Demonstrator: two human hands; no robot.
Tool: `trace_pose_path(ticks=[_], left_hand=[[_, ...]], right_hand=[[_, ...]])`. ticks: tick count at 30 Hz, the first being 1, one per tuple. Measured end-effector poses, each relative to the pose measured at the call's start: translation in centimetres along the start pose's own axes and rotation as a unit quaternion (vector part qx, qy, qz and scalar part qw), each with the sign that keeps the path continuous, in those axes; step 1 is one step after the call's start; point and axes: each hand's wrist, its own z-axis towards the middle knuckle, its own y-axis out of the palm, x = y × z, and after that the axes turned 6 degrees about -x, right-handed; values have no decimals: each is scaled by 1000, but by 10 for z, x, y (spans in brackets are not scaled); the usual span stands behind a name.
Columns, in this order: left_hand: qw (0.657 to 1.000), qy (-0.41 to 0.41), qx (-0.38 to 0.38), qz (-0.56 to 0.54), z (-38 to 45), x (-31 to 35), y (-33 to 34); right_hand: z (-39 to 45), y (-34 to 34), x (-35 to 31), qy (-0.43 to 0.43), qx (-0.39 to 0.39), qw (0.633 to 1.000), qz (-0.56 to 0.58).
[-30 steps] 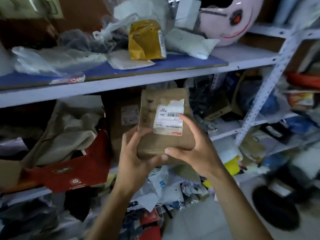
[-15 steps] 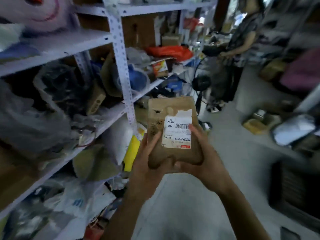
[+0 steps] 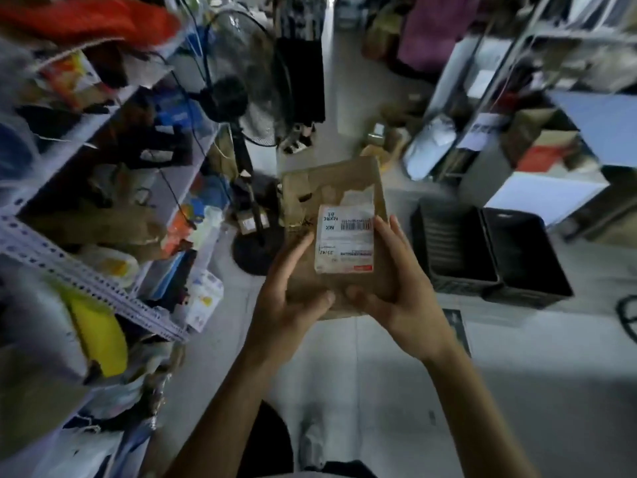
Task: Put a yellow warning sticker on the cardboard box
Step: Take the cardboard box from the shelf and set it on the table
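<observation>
I hold a small brown cardboard box in front of me with both hands, above the floor. A white shipping label with a barcode is stuck on its upper face, upside down to me. My left hand grips the box's left and lower side, thumb on top. My right hand grips its right side, fingers along the label's edge. No yellow sticker is in view.
A cluttered metal shelf rack runs along the left. A standing fan is ahead, with a person's legs behind it. Two black crates sit on the floor at right, with more shelving beyond.
My view has swung right, away from the shelves toward the aisle. The box stays in both hands, held much the same way.
</observation>
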Motion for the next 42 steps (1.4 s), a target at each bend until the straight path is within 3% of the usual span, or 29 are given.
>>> trace_pose_path(ticks=[5, 9, 14, 20, 26, 31, 42], left_hand=[[997, -10, -62, 52, 71, -3, 3], [987, 14, -132, 91, 133, -8, 9], [970, 37, -232, 62, 214, -1, 48], [894, 127, -424, 64, 288, 24, 135], [836, 147, -526, 49, 312, 34, 257], [812, 157, -560, 33, 313, 42, 367], [802, 146, -578, 37, 348, 69, 538]], right_hand=[[20, -8, 42, 52, 50, 993, 96], [47, -21, 66, 99, 81, 990, 60], [74, -71, 82, 139, 167, 975, 43], [58, -136, 95, 182, 324, 927, 41], [13, -198, 127, 211, 451, 866, 44], [-33, -261, 166, 212, 517, 828, 54], [-74, -403, 231, 258, 546, 797, 18]])
